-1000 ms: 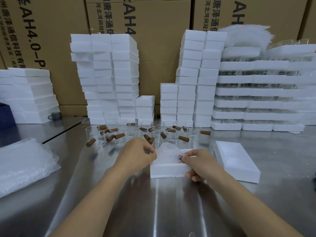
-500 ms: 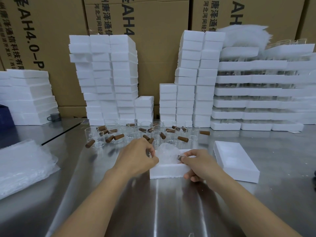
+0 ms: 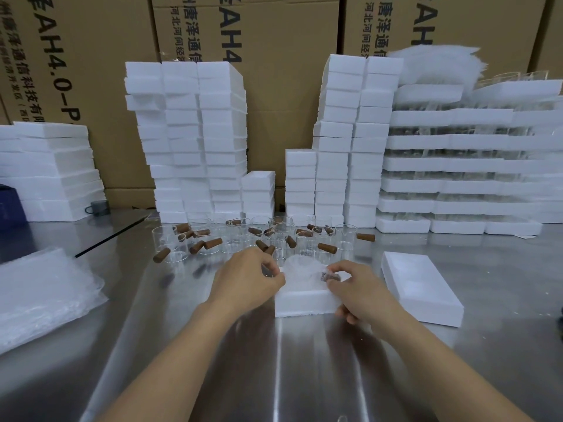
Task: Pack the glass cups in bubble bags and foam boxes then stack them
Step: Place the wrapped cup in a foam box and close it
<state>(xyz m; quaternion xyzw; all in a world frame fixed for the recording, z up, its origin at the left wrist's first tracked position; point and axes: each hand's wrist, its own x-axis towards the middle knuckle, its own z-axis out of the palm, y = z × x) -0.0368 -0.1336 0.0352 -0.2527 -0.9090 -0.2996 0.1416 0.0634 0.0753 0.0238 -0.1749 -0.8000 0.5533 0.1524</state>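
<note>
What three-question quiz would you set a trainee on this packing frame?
1. Fill in: the spare bubble bags lie on the table's ____ side.
2. True or false: the lid lies right of the open box.
3. Where is the bagged cup? A) on the lid B) at the box, between left hand and right hand C) on the bags
Key: 1 left; 2 true; 3 B.

Left hand (image 3: 246,281): fingers curled, pinching bubble bag (image 3: 301,264); forearm in from 7 o'clock. Right hand (image 3: 358,292): thumb and forefinger pinching same bag; forearm in from 5 o'clock.
</note>
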